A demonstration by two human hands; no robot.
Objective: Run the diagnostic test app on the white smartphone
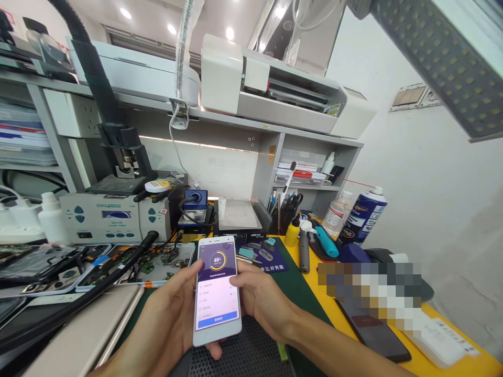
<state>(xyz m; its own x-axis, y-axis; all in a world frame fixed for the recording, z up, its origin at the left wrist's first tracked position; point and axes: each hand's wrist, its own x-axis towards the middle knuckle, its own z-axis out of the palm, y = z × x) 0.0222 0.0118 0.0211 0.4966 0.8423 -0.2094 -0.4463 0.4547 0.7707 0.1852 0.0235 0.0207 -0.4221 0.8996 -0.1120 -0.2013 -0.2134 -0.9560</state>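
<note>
A white smartphone stands tilted up toward me in the middle of the head view, its screen lit. A ring with 65 shows on a purple band at its top, with a list and a blue bar below. My left hand grips the phone's left edge, thumb along the side, a fingertip showing under the bottom edge. My right hand holds the right edge, its thumb over the screen's right side. The other fingers are hidden behind the phone. Beneath lies a black perforated mat.
Trays of circuit boards and a black hose lie left, before a grey control unit. A blue card with blades lies behind the phone. A spray can, a dark phone and a white device are at right.
</note>
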